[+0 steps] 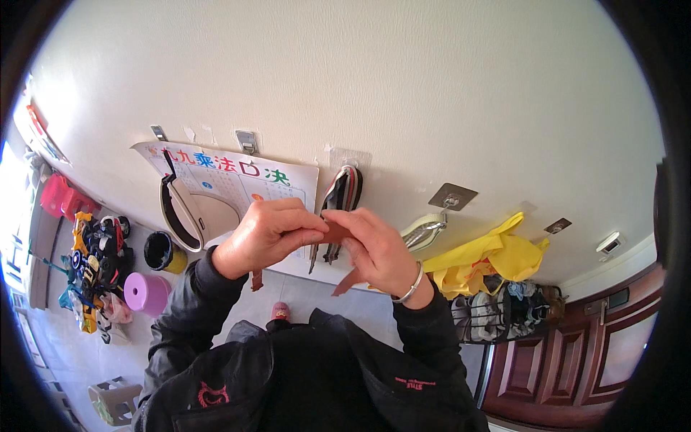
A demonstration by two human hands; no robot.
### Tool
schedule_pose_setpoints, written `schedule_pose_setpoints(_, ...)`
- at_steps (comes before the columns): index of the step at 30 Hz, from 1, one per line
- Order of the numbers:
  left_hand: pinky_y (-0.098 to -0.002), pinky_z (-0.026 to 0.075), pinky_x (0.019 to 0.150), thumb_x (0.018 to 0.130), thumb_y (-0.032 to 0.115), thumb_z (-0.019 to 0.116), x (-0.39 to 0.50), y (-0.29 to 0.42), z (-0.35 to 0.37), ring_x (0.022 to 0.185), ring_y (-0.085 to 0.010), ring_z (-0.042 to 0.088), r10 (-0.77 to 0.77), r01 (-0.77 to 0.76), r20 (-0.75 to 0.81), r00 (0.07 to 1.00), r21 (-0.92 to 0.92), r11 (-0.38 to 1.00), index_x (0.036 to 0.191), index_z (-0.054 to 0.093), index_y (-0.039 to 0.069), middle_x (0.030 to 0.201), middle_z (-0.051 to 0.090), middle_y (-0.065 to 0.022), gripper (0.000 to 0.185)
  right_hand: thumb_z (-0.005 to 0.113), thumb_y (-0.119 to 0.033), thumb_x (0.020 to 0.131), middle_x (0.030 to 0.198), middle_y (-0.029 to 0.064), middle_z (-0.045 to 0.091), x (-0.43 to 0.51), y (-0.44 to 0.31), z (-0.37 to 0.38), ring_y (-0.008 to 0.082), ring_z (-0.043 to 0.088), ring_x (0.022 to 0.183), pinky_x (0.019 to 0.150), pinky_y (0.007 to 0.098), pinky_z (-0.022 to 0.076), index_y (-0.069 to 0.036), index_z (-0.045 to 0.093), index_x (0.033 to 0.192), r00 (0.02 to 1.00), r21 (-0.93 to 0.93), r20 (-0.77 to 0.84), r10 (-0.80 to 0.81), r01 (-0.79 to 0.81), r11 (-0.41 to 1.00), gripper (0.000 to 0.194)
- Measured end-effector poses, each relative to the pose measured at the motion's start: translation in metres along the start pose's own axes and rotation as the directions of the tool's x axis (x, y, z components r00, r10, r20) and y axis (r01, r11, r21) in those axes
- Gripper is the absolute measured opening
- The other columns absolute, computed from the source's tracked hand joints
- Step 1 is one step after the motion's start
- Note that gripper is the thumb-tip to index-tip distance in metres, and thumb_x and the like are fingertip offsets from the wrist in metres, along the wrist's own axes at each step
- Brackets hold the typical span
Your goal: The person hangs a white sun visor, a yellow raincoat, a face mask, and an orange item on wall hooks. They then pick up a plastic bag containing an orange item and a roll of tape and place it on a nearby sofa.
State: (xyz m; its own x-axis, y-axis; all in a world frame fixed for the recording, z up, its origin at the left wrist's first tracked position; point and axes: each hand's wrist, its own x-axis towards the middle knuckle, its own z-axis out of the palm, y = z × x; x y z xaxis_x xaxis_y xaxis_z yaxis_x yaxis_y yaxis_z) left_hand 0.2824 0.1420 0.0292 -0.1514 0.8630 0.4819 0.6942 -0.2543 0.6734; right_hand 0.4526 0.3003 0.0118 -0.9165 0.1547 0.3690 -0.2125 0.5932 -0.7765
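A reddish-brown strip or strap [337, 233] is stretched between my two hands, in front of the wall. My left hand [283, 232] pinches one end between thumb and fingers, and a loose tail hangs below it. My right hand [372, 245], with a silver bangle at the wrist, grips the other side, and another tail sticks out beneath. The fingers hide part of the strip. Just behind the hands, striped straps [345, 189] hang from a wall hook. A white sun visor [183, 216] hangs to the left over a paper multiplication chart [297, 181].
On the right, a yellow bag [486, 254] hangs above a shoe rack [486, 318] near a brown door [567, 356]. Along the left stand a purple stool [146, 294], a waste bin [175, 258] and toy vehicles [102, 264]. Metal hooks [452, 197] are fixed to the wall.
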Motion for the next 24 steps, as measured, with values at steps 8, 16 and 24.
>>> schedule_pose_setpoints(8,-0.0319,0.051,0.061,0.074,0.007,0.083,-0.003,-0.004,-0.011,0.071,-0.0237,0.063,0.073,-0.072,0.147,0.986,-0.016,0.997,0.107,0.071,0.004,0.087,0.060,-0.0092,0.036,0.075,-0.006,0.076,0.088,0.0083,0.059,-0.001,-0.001,-0.016,0.0210,0.059,0.076,0.072,0.0318,0.0493,-0.006,0.063,0.125,0.993,0.036,0.066,-0.102,0.100,0.994,0.050)
schedule_pose_setpoints(16,-0.0329,0.051,0.060,0.073,0.007,0.081,-0.001,-0.003,-0.002,0.069,-0.0257,0.063,0.160,-0.180,0.143,0.977,0.137,0.974,0.099,0.073,0.007,0.083,0.063,-0.0085,0.027,0.074,-0.013,0.080,0.082,0.0082,0.053,-0.006,-0.001,-0.015,0.0268,0.060,0.070,0.059,0.0356,0.0498,-0.011,0.069,0.110,0.976,-0.310,0.027,-0.216,0.214,0.926,0.031)
schedule_pose_setpoints(24,-0.0328,0.049,0.058,0.075,0.000,0.075,0.039,-0.013,0.008,0.066,-0.0245,0.061,0.394,-0.280,-0.250,0.884,0.391,0.877,0.090,0.072,0.002,0.078,0.062,-0.0090,0.016,0.070,-0.003,0.082,0.085,0.0069,0.058,0.026,0.002,-0.026,0.0242,0.059,0.066,0.058,0.0335,0.0481,-0.007,0.070,0.099,0.894,-0.389,-0.290,-0.341,0.215,0.896,0.018)
